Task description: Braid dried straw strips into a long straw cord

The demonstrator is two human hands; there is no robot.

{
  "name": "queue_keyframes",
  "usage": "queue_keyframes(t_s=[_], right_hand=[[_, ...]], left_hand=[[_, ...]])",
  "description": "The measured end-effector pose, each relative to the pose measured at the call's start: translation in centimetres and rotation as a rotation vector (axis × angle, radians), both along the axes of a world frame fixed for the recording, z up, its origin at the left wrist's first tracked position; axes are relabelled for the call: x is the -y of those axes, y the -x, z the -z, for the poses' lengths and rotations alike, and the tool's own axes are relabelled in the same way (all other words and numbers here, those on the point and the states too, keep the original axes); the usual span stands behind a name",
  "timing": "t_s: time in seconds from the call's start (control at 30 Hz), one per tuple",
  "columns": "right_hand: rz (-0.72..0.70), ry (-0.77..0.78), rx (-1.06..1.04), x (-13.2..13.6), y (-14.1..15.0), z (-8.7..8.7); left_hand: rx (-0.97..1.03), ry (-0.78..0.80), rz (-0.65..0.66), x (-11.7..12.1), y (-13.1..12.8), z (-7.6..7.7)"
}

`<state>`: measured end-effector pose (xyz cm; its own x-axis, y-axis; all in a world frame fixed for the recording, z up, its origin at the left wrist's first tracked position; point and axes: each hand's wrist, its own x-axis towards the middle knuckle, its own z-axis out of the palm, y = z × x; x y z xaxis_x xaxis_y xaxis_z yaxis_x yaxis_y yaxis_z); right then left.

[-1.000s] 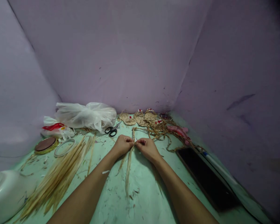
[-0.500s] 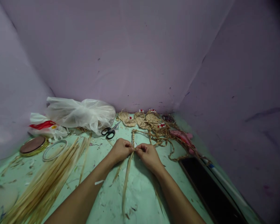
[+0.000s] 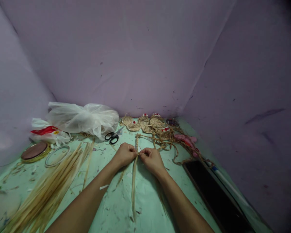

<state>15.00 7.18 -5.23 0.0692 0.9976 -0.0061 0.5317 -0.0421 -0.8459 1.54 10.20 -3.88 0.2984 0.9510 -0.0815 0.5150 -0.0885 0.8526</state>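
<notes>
Head view: the left hand (image 3: 124, 155) and the right hand (image 3: 152, 160) meet near the middle of the green surface (image 3: 118, 213), each pinching the braided cord (image 3: 137, 142) between thumb and fingers at its near end. The cord runs away from the hands, then bends right toward a tangle of braid (image 3: 163, 144). Loose strands (image 3: 134, 187) hang toward the near side. To the left lies a bundle of straw-coloured fibre (image 3: 54, 181); scissors (image 3: 114, 136) lie far left of the cord, beside a white plastic bag (image 3: 84, 118). Woven pieces (image 3: 157, 122) with red beads lie at the far side. A dark flat panel (image 3: 213, 194) lies to the right.
</notes>
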Motion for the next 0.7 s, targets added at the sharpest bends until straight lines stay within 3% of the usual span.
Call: queue_keyframes(t_s=[0.2, 0.4, 0.6, 0.7], right_hand=[[0.034, 0.023, 0.115, 0.6, 0.7, -1.3], [-0.104, 0.266, -0.312, 0.5, 0.6, -2.1], [-0.005, 0.079, -0.349, -0.2, 0.5, -1.0], [0.047, 0.086, -0.45, -0.4, 0.8, -0.8]], left_hand=[[-0.111, -0.005, -0.023, -0.6, -0.1, 0.5], [-0.033, 0.052, 0.019, -0.3, 0.1, 0.2], [0.178, 0.15, -0.046, 0.1, -0.1, -0.9], [0.29, 0.194, -0.048, 0.2, -0.2, -0.9]])
